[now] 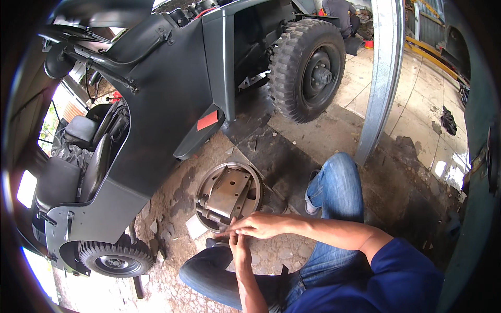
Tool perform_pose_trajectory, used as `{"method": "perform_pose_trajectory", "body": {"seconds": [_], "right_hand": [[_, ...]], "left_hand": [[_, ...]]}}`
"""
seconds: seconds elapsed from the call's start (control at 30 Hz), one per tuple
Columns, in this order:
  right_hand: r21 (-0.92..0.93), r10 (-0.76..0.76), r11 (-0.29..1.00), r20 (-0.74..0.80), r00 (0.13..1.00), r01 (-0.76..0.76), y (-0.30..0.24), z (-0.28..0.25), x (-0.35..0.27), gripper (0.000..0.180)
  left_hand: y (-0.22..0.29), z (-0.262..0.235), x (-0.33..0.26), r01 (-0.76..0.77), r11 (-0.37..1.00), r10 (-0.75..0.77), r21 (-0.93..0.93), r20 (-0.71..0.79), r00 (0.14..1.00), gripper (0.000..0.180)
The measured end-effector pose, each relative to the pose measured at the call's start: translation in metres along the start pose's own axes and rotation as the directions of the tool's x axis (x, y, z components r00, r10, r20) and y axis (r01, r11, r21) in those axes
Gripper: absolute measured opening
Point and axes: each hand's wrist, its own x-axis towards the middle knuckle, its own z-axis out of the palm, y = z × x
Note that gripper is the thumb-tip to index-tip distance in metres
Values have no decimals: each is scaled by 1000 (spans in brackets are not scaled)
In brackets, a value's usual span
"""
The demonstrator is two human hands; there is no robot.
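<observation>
Both hands meet above the near edge of a round metal wheel rim (259,194) lying on the ground. A flat, brownish metal bracket with holes (229,190) rests on the rim. My right hand (257,225) reaches in from the right, its fingers bent toward the left hand's fingertips. My left hand (240,248) comes up from below, with its fingers closed. The fingertips of both overlap and are slightly blurred, so whatever they pinch is too small or hidden to name. A metal rod-like part (209,214) shows at the bracket's near left.
A dark grey open vehicle (167,104) fills the left, with a large front tyre (308,70) and another tyre (116,256). A red piece (207,120) lies on its step. A metal post (383,78) stands at right. A person (339,15) crouches far behind.
</observation>
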Motion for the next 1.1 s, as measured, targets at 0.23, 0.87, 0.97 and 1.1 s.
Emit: {"method": "perform_pose_trajectory", "body": {"seconds": [0.23, 0.87, 0.97, 1.1], "right_hand": [[61, 49, 996, 155, 987, -59, -18, -11, -1, 32], [27, 21, 999, 44, 999, -22, -7, 0, 3, 31], [-135, -17, 991, -147, 989, -3, 9, -2, 5, 31], [-156, -109, 983, -95, 989, 94, 14, 14, -1, 29]], "left_hand": [[2, 3, -3, -35, 994, 42, 100, -68, 997, 46], [2, 0, -3, -14, 987, 20, 162, -33, 999, 52], [6, 8, 4, -10, 971, 26, 239, -64, 998, 47], [-11, -15, 4, 42, 984, -26, 171, -98, 995, 45]]}}
